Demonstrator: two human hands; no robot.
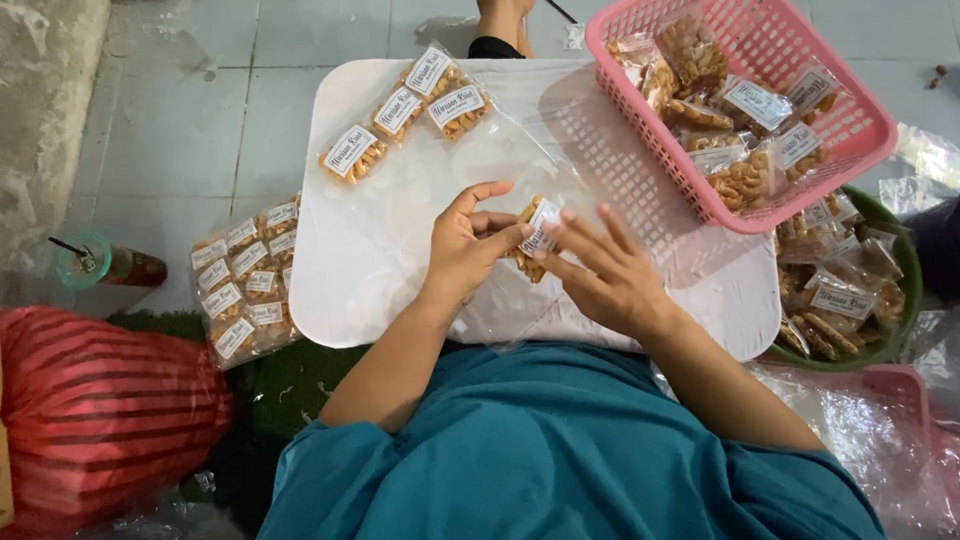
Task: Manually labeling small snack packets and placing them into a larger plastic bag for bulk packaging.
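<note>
A red striped bag (95,420) sits soft and creased at far left, cut off by the frame. Beside it a glossy clear bundle of labelled packets (245,280) lies on the floor. On the smooth white bench (340,280), the left hand (465,250) and right hand (600,275) both pinch one small crinkly snack packet (535,235), its contents partly hidden by fingers. A pink plastic lattice basket (860,140), piled with packets, overhangs a green bowl (905,290).

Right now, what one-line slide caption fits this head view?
Both hands, left hand and right hand, hold a small labelled snack packet over a white tray, beside a pink basket of packets.
</note>
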